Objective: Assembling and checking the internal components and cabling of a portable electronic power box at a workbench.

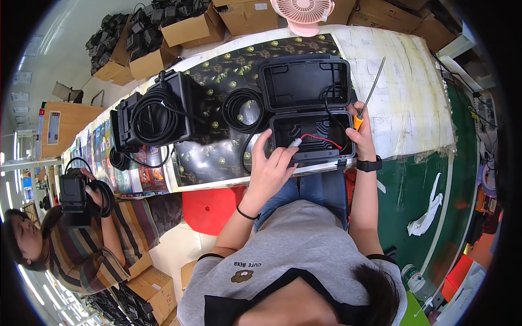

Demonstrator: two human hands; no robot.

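Observation:
In front of me a black plastic case [310, 155] lies on the table with its hinged lid [305, 87] swung back. My left hand [272, 171] is at the case's near left corner, fingers closed on a small white connector [296, 143]. From that connector a red wire [323, 139] curves across the case's inside. My right hand [363, 136] grips a screwdriver [358, 121] by its orange handle, the long metal shaft pointing up and away. That same hand also rests against the case's right side. A coiled black cable [243, 110] lies left of the case.
To the left stand stacked black cases [157, 111] with coiled corrugated cable. A pink fan [303, 13] is at the far edge, before cardboard boxes [193, 27] of black parts. A co-worker [103, 233] at the left holds a black case [76, 190]. A red stool [209, 209] sits below the table.

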